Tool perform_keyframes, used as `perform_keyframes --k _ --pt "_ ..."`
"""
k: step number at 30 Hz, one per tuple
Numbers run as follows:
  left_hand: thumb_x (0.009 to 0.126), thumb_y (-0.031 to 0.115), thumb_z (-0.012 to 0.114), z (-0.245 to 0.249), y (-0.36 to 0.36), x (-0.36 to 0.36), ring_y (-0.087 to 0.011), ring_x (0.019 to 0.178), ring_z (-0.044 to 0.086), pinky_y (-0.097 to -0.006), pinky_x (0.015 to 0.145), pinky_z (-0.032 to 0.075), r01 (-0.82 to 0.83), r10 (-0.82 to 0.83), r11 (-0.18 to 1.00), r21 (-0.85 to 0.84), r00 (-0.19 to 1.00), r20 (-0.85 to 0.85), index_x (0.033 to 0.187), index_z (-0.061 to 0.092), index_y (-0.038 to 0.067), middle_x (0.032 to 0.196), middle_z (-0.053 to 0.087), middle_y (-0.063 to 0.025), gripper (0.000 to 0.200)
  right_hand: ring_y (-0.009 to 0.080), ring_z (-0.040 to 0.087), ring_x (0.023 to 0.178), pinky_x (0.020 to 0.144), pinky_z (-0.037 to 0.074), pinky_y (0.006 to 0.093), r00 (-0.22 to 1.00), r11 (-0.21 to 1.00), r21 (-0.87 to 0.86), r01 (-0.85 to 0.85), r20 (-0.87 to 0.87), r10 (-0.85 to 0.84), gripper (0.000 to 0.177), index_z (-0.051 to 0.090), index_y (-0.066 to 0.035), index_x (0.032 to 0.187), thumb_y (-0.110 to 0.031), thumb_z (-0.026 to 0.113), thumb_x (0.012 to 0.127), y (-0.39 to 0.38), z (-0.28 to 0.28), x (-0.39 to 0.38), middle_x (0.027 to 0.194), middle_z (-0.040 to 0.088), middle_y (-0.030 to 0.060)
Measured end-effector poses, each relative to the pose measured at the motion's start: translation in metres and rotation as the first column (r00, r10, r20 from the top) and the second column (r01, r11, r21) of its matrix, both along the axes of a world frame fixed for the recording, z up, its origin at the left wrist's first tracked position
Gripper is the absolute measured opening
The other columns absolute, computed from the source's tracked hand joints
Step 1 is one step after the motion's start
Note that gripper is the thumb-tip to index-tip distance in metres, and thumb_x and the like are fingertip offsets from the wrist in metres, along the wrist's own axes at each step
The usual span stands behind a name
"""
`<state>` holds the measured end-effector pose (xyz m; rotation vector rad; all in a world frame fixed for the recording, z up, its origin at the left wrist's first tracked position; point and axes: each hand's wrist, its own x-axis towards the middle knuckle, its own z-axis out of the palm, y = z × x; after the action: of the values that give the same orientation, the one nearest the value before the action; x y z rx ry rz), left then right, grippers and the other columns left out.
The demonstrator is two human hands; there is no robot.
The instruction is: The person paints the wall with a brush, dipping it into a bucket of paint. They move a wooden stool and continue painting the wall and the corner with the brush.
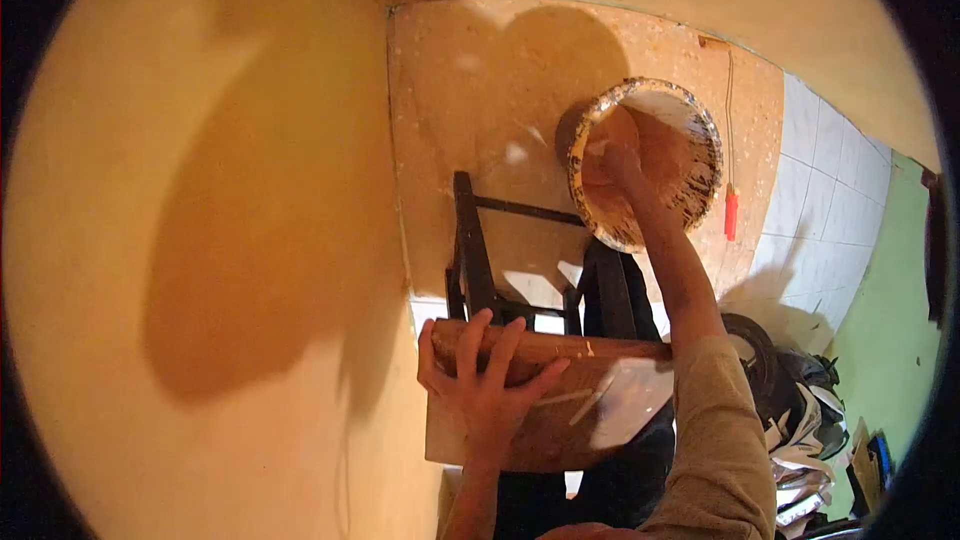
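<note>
A brown wooden stool (560, 420) with dark legs is in front of me at the lower middle. My left hand (480, 380) grips the far edge of its seat, fingers spread and hooked over the wood. Beyond the stool, a round bucket (708, 125) with a paint-splattered rim stands on the floor. My right arm reaches down into it, and my right hand (622, 162) is inside, near brown material (662, 152) on the bottom and wall. Shadow and blur hide the right fingers, so what they hold, if anything, does not show.
A red-handled tool (731, 215) with a long thin shaft lies right of the bucket. White tiles (805, 140) border the speckled brown floor board (440, 90). A yellow wall (90, 240) rises at left, and piled bags and papers (810, 420) sit at lower right.
</note>
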<state>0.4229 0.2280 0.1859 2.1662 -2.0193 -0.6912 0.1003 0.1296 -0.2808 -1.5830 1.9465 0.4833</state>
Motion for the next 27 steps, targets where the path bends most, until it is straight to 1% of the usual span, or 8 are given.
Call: perform_keyframes --k 5,8,10,13,16,19,25,27 --pt "0.062 0.054 0.085 0.004 -0.001 -0.005 -0.0451 0.13 0.033 -0.0627 0.102 0.034 0.0 0.0 1.0 0.0 1.0 0.028 0.107 0.07 0.024 0.131 0.052 0.0013 0.056 0.0397 0.069 0.091 0.077 0.056 0.0481 1.0 1.0 -0.011 -0.001 -0.024 0.0 0.022 0.069 -0.001 0.09 -0.017 0.056 0.087 0.013 0.065 -0.001 0.093 0.069 0.0255" --pt "0.063 0.052 0.085 0.004 0.001 -0.006 -0.0439 0.131 0.033 -0.0621 0.103 0.035 -0.007 0.008 0.999 -0.046 0.999 0.031 0.108 0.069 0.024 0.131 0.053 0.0014 0.055 0.0349 0.07 0.09 0.077 0.056 0.0483 0.999 0.991 -0.131 -0.004 0.048 0.01 0.024 0.068 -0.005 0.102 -0.022 0.057 0.09 0.024 0.105 0.002 0.099 0.071 0.016" --pt "0.064 0.05 0.085 0.002 0.002 -0.007 -0.0433 0.132 0.033 -0.0617 0.103 0.035 -0.008 0.01 0.995 -0.096 1.0 0.015 0.108 0.069 0.024 0.132 0.053 0.0015 0.054 0.0416 0.069 0.085 0.074 0.055 0.0517 1.0 0.975 -0.219 0.026 0.015 -0.023 0.019 0.068 0.0 0.083 -0.015 0.058 0.083 0.018 0.159 0.008 0.088 0.069 0.0265" --pt "0.067 0.045 0.084 0.005 0.003 -0.007 -0.0423 0.133 0.034 -0.0607 0.104 0.035 0.005 -0.001 0.992 -0.127 1.0 0.03 0.11 0.068 0.024 0.131 0.054 0.0018 0.05 0.0414 0.068 0.086 0.074 0.055 0.0515 0.981 0.984 -0.122 0.128 0.161 -0.108 0.021 0.068 0.002 0.083 -0.018 0.061 0.083 0.012 0.211 0.005 0.087 0.069 0.0259" --pt "0.07 0.041 0.083 0.004 0.003 -0.01 -0.0417 0.133 0.034 -0.0611 0.105 0.034 -0.014 0.018 0.995 -0.103 0.999 0.04 0.111 0.068 0.023 0.131 0.055 0.0016 0.046 0.0383 0.068 0.087 0.075 0.056 0.0488 0.996 0.946 -0.318 0.062 0.076 -0.039 0.021 0.068 -0.003 0.092 -0.022 0.064 0.084 0.036 0.194 -0.001 0.092 0.07 0.0201" --pt "0.072 0.038 0.081 0.001 0.007 -0.009 -0.0414 0.133 0.034 -0.0616 0.106 0.033 -0.02 0.025 0.992 -0.126 0.999 0.034 0.111 0.067 0.023 0.132 0.055 0.0013 0.044 0.0393 0.068 0.088 0.079 0.055 0.0499 0.961 0.953 -0.131 0.274 0.079 -0.266 0.023 0.068 -0.001 0.091 -0.023 0.065 0.082 0.037 0.177 -0.001 0.093 0.069 0.022" --pt "0.081 0.028 0.075 0.007 0.005 -0.014 -0.0423 0.135 0.032 -0.0586 0.11 0.032 0.014 -0.01 0.998 -0.059 0.997 0.078 0.115 0.065 0.017 0.137 0.052 -0.0035 0.037 0.0449 0.067 0.092 0.081 0.053 0.0496 0.907 0.882 -0.233 0.409 0.207 -0.366 0.034 0.069 0.007 0.09 -0.026 0.065 0.081 0.045 0.202 0.004 0.092 0.068 0.029" --pt "0.079 0.03 0.075 -0.002 0.01 -0.01 -0.0413 0.132 0.036 -0.0573 0.11 0.031 0.002 0.008 0.991 -0.133 0.998 0.068 0.111 0.067 0.019 0.133 0.055 -0.002 0.034 0.0444 0.067 0.093 0.081 0.053 0.0495 0.898 0.9 -0.139 0.413 0.23 -0.376 0.034 0.068 0.007 0.089 -0.026 0.066 0.081 0.041 0.205 0.001 0.093 0.068 0.0295"
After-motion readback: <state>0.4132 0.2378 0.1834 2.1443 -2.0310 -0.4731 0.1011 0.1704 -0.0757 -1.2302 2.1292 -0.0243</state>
